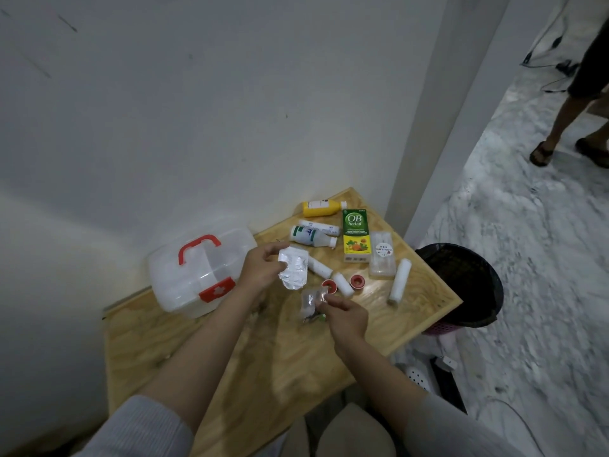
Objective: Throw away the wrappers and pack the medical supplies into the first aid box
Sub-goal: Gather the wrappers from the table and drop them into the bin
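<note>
on the wooden table (230,374), toward 1 o'clock, the supplies lie loose: two bottles, one yellow bottle (321,208) and one white bottle (309,237); one green carton (355,235); one clear flat case (382,254); two red tape rolls (356,280); several white bandage rolls, at least three, the longest roll (399,281) at 3 o'clock of the tapes; the left hand (262,270) is raised above the table centre, fingers pinched on a crumpled silver foil wrapper (293,267); the right hand (346,316), lower and toward 5 o'clock of it, grips a clear plastic wrapper (311,303) by thumb and fingertips; both forearms reach in from 6 o'clock; the first aid box (194,275), translucent with red handle, sits lid down at 9 o'clock, contents unclear; a black-lined bin (461,285) stands off the table at 3 o'clock, contents not discernible.
</note>
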Motion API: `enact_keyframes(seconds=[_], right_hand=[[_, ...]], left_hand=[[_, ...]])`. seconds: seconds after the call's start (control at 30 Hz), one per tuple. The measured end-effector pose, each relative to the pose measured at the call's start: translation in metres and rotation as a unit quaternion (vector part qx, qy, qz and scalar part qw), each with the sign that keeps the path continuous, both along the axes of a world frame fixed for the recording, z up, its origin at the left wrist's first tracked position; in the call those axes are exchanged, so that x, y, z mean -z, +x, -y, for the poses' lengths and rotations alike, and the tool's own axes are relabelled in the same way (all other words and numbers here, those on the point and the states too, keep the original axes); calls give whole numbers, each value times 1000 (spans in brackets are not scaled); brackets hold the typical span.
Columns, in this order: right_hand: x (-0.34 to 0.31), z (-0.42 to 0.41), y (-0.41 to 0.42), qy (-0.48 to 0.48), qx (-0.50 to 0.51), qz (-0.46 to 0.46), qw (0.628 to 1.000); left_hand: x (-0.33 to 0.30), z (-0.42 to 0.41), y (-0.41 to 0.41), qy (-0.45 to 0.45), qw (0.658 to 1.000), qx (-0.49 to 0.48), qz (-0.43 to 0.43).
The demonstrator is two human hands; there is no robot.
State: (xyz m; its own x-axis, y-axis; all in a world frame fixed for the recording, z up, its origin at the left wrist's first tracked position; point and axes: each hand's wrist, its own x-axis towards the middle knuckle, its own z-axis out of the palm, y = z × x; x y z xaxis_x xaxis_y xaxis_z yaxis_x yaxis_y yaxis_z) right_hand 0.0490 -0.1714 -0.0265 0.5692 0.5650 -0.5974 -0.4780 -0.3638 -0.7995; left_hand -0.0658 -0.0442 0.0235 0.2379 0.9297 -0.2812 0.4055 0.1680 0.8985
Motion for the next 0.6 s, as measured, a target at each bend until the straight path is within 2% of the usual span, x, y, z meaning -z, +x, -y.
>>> enact_keyframes(seconds=[0.23,0.47,0.6], right_hand=[[-41,3,50,99,11,-27,995],[-58,25,142,131,140,4,981],[-50,41,213,93,246,8,965]], left_hand=[[-20,-20,39,30,996,37,71],[-30,-26,129,18,982,157,103],[-23,-23,199,21,970,237,56]])
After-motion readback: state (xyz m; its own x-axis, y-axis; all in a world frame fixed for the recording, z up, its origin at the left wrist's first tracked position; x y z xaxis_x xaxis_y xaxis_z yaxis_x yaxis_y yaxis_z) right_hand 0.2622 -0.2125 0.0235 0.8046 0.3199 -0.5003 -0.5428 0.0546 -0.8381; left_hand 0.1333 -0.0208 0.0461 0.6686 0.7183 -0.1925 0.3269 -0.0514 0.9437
